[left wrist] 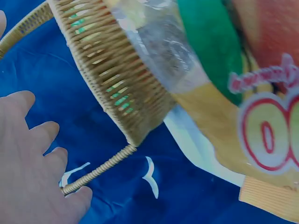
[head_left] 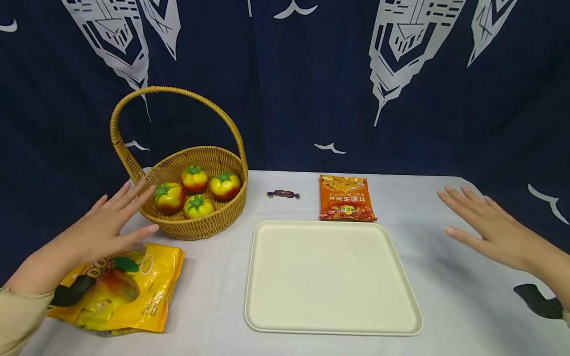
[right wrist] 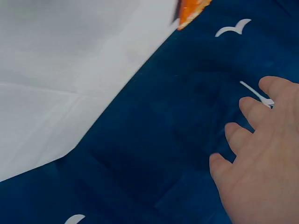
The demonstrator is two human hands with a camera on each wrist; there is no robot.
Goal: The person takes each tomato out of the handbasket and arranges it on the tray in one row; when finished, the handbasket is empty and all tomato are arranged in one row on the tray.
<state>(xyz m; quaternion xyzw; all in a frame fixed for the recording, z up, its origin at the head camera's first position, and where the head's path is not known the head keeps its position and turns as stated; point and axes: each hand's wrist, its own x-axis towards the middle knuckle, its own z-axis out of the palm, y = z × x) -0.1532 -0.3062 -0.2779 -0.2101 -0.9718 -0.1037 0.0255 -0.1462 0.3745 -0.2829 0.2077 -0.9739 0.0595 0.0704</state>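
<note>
**Left hand (head_left: pixel 104 225) beside wicker basket (head_left: pixel 222 220), right hand (head_left: pixel 500 235) out at the side**

Both your hands were released, fingers straight and spread. The basket, with four red-yellow fruits (head_left: pixel 194 179) inside, stood on the desk (head_left: pixel 213 296) just past your left fingertips; the yellow bag (head_left: pixel 129 296) lay below that hand and wrist. Your right hand was over the desk's right part, right of the orange packet (head_left: pixel 347 198) and cream tray (head_left: pixel 334 277).

Only the head view showed the tray and wrapped candy (head_left: pixel 283 194). There, your left fingers overlapped the basket's rim; the left wrist view showed them apart from its woven wall, fruit barely glimpsed through gaps. The right wrist view caught just the packet's corner.
</note>
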